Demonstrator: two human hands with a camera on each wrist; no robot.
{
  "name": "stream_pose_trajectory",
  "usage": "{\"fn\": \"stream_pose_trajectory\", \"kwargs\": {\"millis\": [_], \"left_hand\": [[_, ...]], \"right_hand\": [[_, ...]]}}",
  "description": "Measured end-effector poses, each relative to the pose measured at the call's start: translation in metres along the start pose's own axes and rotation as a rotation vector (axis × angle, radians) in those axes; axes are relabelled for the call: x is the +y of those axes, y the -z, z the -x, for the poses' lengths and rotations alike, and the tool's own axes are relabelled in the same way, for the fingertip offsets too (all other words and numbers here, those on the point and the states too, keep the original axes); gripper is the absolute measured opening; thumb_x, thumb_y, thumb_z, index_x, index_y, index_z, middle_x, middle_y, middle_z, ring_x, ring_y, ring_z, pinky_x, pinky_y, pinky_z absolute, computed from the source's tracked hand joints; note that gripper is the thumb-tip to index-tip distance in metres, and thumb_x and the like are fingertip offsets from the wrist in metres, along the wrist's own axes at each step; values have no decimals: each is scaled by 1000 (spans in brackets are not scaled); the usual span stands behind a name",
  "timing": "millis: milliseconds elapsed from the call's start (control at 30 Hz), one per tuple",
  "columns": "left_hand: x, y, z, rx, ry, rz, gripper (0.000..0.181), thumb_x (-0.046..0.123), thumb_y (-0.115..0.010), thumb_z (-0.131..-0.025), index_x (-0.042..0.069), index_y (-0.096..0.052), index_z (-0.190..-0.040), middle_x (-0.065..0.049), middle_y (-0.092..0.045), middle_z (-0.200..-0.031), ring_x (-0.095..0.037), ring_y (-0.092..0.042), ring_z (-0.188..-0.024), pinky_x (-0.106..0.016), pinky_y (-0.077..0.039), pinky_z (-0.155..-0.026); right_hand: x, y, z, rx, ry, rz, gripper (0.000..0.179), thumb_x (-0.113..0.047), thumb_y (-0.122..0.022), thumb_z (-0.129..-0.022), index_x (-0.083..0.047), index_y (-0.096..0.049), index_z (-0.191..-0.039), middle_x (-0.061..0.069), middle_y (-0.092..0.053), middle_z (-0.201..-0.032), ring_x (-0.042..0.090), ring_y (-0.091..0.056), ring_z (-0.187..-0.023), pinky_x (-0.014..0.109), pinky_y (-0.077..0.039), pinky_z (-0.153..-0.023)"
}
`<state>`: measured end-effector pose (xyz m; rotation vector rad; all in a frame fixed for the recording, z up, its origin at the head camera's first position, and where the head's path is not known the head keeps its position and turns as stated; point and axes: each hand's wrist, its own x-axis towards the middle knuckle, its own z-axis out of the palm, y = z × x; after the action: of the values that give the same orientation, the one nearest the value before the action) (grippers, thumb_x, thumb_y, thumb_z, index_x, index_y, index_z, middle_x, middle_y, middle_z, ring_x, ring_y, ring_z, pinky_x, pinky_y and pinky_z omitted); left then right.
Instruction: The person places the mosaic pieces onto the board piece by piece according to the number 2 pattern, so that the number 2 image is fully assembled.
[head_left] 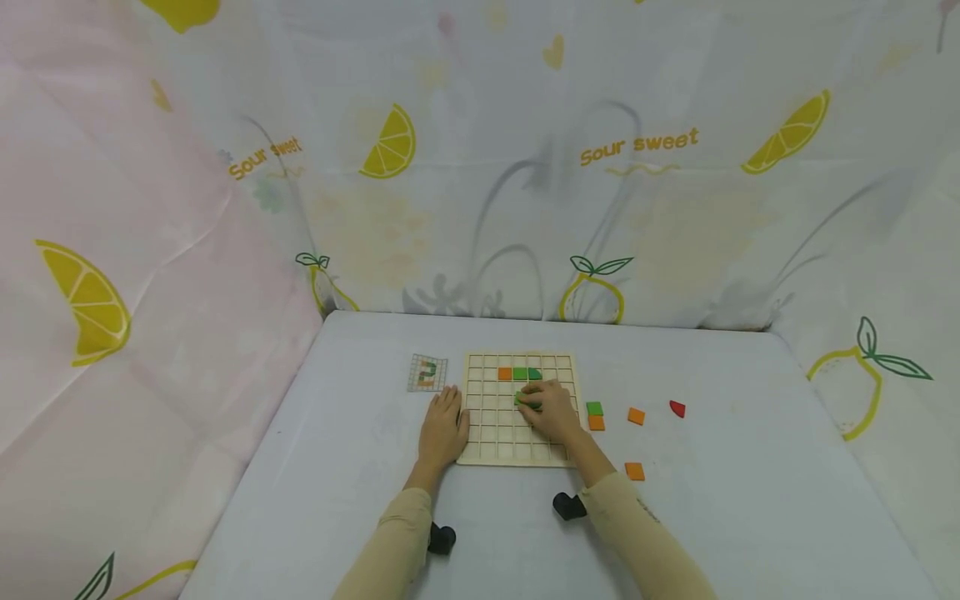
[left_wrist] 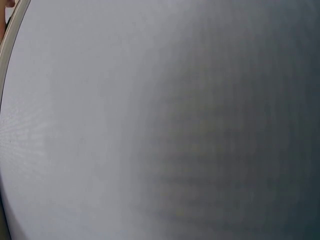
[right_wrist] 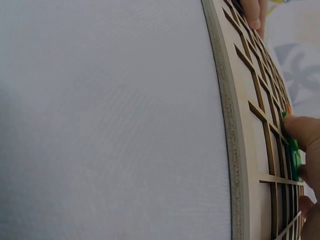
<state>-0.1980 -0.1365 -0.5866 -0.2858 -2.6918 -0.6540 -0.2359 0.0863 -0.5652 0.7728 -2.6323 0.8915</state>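
A wooden grid board lies on the white table. Along one upper row sit an orange square tile, a green square tile and a dark green rounded tile. My right hand is over the board's middle, its thumb and fingers pinching a green tile at the grid; the fingers partly cover it. In the right wrist view the green tile shows between thumb and fingers. My left hand rests with straight fingers at the board's left edge.
A small pattern card lies left of the board. To its right are a green square, several orange squares and a red rounded piece. Black wrist devices sit under the sleeves. Printed cloth walls surround the table.
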Motion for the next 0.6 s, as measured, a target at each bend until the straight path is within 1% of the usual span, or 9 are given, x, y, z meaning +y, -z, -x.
{"fn": "stream_pose_trajectory", "kwargs": {"millis": [100, 233, 433, 533, 600], "left_hand": [[0, 0, 0, -5, 2, -2, 42, 16, -50, -93, -12, -54, -123, -24, -51, -132, -36, -44, -128, -47, -30, -112], [1, 0, 0, -9, 2, 4, 42, 16, -50, -93, -12, -54, -124, -25, -51, -132, -36, -43, -128, -48, -30, -112], [0, -1, 0, -1, 7, 14, 42, 16, -51, -92, -12, -54, -123, -25, -51, -132, -36, -44, -128, -47, -30, -112], [0, -1, 0, 1, 6, 12, 42, 15, -51, -92, -12, -54, -123, -25, -51, -132, -37, -44, -128, -47, -29, -112], [0, -1, 0, 1, 4, 7, 42, 16, -51, -92, -12, -54, -123, -24, -51, -132, -36, -43, -129, -47, -29, -112]], "right_hand": [[0, -1, 1, 8, -2, 10, 13, -14, -72, -81, -6, -76, -90, 7, -70, -103, 30, -56, -95, 50, -45, -74], [-1, 0, 5, -15, -9, 16, 13, -13, -71, -82, -8, -76, -93, 4, -71, -106, 27, -55, -97, 46, -43, -75], [-2, -1, 11, -21, 24, 78, 17, -13, -68, -85, -10, -75, -100, 2, -68, -115, 26, -53, -101, 45, -41, -75], [-4, -4, 14, -13, 31, 92, 19, -12, -65, -87, -10, -73, -104, 2, -66, -118, 28, -53, -104, 44, -39, -75], [-7, -5, 16, -14, 21, 80, 21, -12, -63, -89, -10, -72, -108, 2, -64, -121, 29, -52, -105, 44, -38, -75]]}}
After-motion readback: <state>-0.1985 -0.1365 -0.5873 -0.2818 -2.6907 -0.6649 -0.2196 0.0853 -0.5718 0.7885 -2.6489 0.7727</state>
